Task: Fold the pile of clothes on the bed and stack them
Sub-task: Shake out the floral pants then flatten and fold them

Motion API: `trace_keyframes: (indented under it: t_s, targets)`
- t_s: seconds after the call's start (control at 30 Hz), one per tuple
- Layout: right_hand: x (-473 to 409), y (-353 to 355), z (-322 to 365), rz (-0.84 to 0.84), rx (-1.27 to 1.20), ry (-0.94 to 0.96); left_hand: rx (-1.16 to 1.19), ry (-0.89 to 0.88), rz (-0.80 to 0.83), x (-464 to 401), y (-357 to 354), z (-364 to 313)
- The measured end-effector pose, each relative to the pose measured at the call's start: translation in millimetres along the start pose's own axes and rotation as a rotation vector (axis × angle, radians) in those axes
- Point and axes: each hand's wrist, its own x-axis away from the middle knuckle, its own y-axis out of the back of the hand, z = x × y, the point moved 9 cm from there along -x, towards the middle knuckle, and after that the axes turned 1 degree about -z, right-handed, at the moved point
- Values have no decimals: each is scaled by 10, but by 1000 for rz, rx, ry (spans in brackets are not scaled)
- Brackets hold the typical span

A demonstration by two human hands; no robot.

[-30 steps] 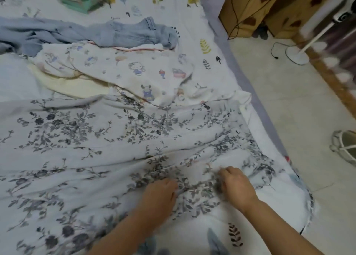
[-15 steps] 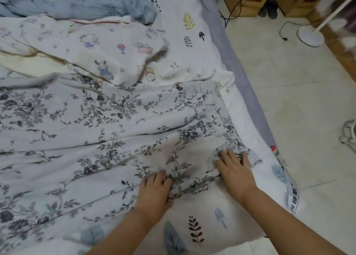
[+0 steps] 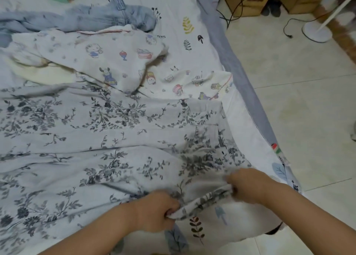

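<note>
Your left hand has its fingers curled round the near hem of the floral cloth, and your right hand pinches the same hem further right, lifting it off the bed. The cloth lies spread across the near part of the bed. Beyond it lie a cartoon-print garment and jeans, both unfolded.

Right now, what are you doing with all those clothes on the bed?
A person is folding laundry. Both hands, the left hand and the right hand, pinch the near edge of the grey flowery garment spread over the bed. A cartoon-print garment and jeans lie unfolded behind it.
</note>
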Motion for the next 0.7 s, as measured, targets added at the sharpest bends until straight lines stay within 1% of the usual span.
trace_keyframes:
  t_s: [0.07, 0.13, 0.17, 0.2, 0.3, 0.33, 0.43, 0.5, 0.57, 0.6, 0.63, 0.7]
  targets:
    - [143, -97, 68, 180, 21, 26, 115, -28, 133, 53, -79, -106]
    - [264, -172, 71, 329, -10, 14, 178, -31, 211, 118, -93, -155]
    - [310, -180, 67, 365, -37, 11, 192, -8, 217, 150, -72, -139]
    - [325, -170, 45, 362, -63, 12, 208, 14, 172, 165, 0, -108]
    - [303, -27, -103, 229, -198, -34, 259, 83, -148, 216, 407, 73]
    - [274, 32, -169, 175, -242, -52, 230, 114, -251, 253, 541, 158]
    - [151, 307, -358, -2, -312, -87, -68, 235, -519, 358, 872, 365]
    - [71, 531, -514, -131, -395, -118, -181, 342, -661, 440, 1005, 484]
    - [-7, 745, -671, -259, -475, -166, -185, 428, -739, 482, 1038, 647]
    - [-59, 833, -726, -309, -512, -185, -156, 445, -738, 478, 1038, 731]
    - [-114, 905, -770, -347, -546, -203, -106, 441, -728, 470, 1059, 800]
    - [-221, 1006, -869, -410, -637, -259, 67, 381, -721, 458, 1202, 907]
